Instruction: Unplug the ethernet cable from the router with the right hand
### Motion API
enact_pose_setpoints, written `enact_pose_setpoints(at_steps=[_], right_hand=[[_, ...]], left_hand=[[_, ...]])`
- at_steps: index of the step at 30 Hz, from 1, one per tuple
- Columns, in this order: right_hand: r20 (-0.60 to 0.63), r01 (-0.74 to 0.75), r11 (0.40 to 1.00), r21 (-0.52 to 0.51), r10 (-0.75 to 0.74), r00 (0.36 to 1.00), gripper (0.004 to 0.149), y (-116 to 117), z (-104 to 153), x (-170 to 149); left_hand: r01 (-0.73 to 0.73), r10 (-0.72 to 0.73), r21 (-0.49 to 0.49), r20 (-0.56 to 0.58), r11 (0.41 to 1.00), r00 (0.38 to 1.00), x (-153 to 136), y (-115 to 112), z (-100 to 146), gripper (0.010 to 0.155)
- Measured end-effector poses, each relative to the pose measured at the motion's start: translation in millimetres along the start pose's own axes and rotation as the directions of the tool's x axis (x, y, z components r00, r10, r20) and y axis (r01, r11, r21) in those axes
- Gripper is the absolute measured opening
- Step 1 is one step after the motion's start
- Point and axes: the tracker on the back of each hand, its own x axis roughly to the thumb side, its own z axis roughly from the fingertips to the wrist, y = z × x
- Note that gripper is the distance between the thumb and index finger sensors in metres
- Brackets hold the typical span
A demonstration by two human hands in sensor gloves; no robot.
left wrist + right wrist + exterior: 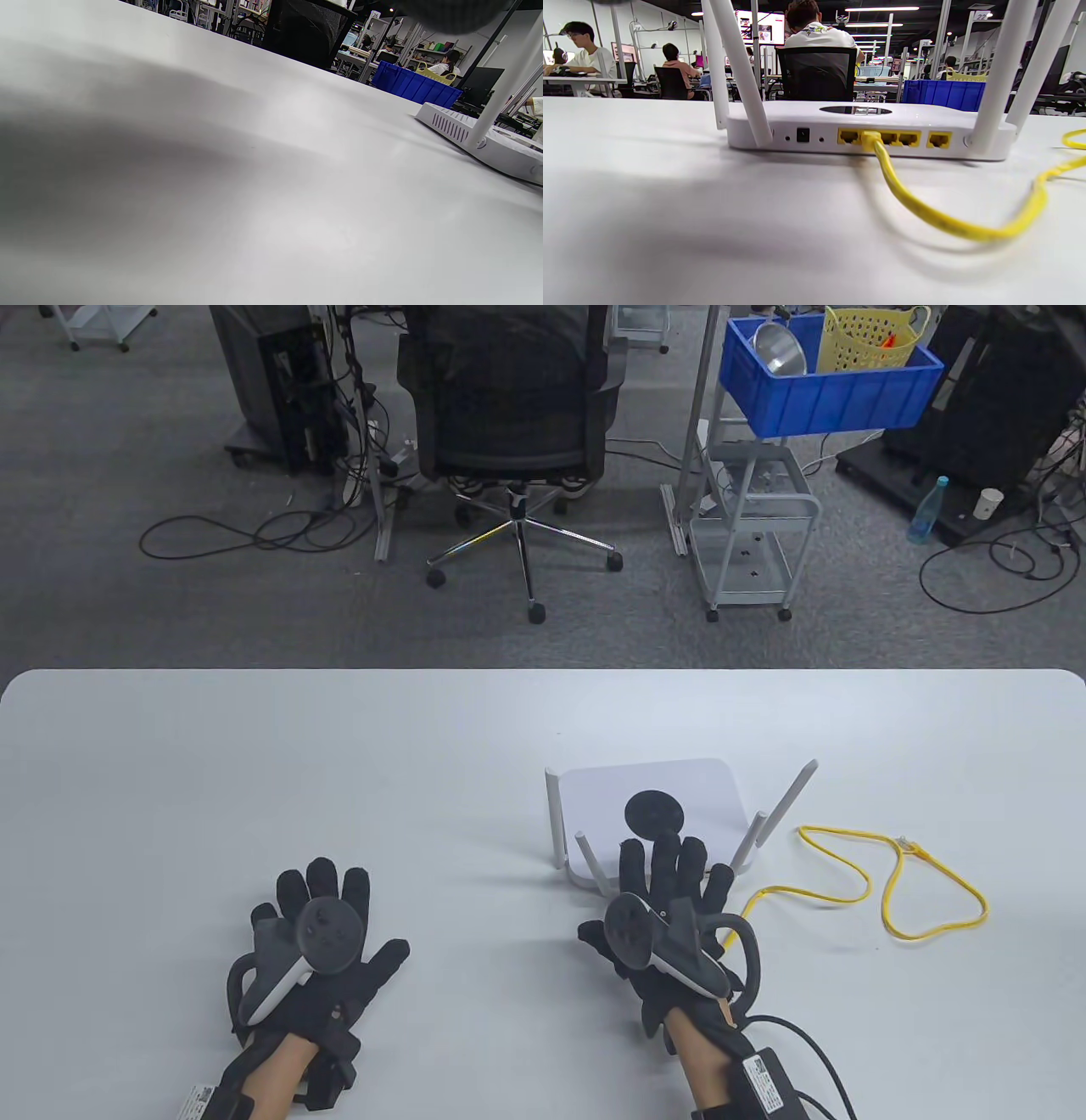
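The white router sits on the white table, right of centre, its four antennas raised; the yellow ethernet cable is plugged into the second yellow port on the router's near face and loops away to the right, its free end lying on the table. The right hand has its fingers spread flat over the router's near edge, holding nothing; the left hand rests well to the left, fingers splayed on the table, gripping nothing.
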Motion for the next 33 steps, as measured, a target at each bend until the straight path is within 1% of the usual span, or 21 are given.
enact_pose_setpoints(at_steps=[3,5,9,13,15,23,28,33], right_hand=[[-0.021,0.016,1.0,0.007,-0.016,1.0,0.104,-9,-10,1],[-0.04,0.009,0.999,0.04,-0.007,0.999,0.106,-13,-18,3],[-0.072,0.06,0.996,0.064,-0.055,0.996,0.107,-13,-31,4],[-0.104,0.185,0.978,0.099,-0.174,0.979,0.108,-3,-43,2],[-0.121,0.213,0.97,0.116,-0.199,0.972,0.108,5,-49,2],[-0.186,0.193,0.966,0.173,-0.16,0.969,0.103,35,-69,1],[-0.218,0.181,0.966,0.186,-0.139,0.966,0.095,48,-73,1],[-0.227,0.164,0.97,0.177,-0.122,0.966,0.089,52,-74,1]], left_hand=[[0.001,-0.001,-0.002,0.001,1.0,1.0,0,0,0,0.089],[-0.001,0.001,-0.004,0.003,1.0,1.0,0,0,0,0.089],[-0.004,0.004,-0.003,0.005,1.0,1.0,0,0,-1,0.089],[-0.005,0.005,-0.011,0.005,1.0,1.0,0,-1,-1,0.09],[-0.007,0.007,-0.014,0.005,1.0,1.0,0,-1,-1,0.09],[-0.008,0.008,-0.029,0.003,1.0,1.0,1,-2,-2,0.09],[-0.004,0.004,-0.045,-0.002,0.999,1.0,1,-5,-4,0.089],[-0.009,0.009,-0.06,-0.011,0.998,1.0,1,-7,-6,0.089]])
